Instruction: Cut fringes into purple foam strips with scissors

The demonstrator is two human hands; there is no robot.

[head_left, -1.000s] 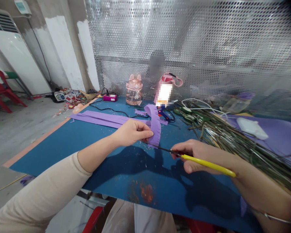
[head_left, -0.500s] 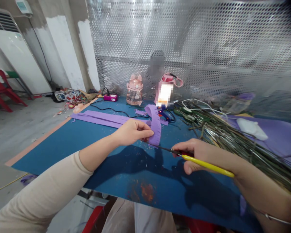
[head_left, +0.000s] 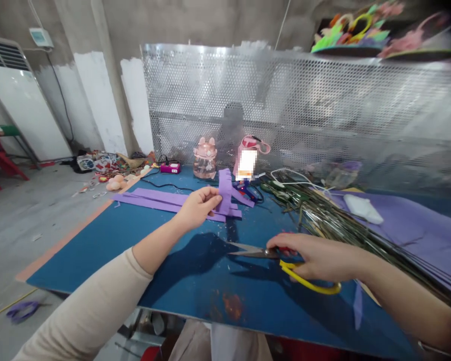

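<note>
One purple strip (head_left: 225,193), left hand (head_left: 197,206) pinching it, scissors (head_left: 267,252), blades (head_left: 252,253) parted, right hand (head_left: 323,256), fingers (head_left: 281,241) curled around handles (head_left: 313,288)

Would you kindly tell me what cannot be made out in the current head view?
- Head view: the gripped part of the flat purple strip, hidden by the left hand.
- Head view: part of the red-and-yellow handles of the metal scissors, hidden by the right hand.
- Head view: details of the bright white rectangle, blurred by pixelation.
- Head view: the rest of the beige sleeve, cut off by the bottom edge.
</note>
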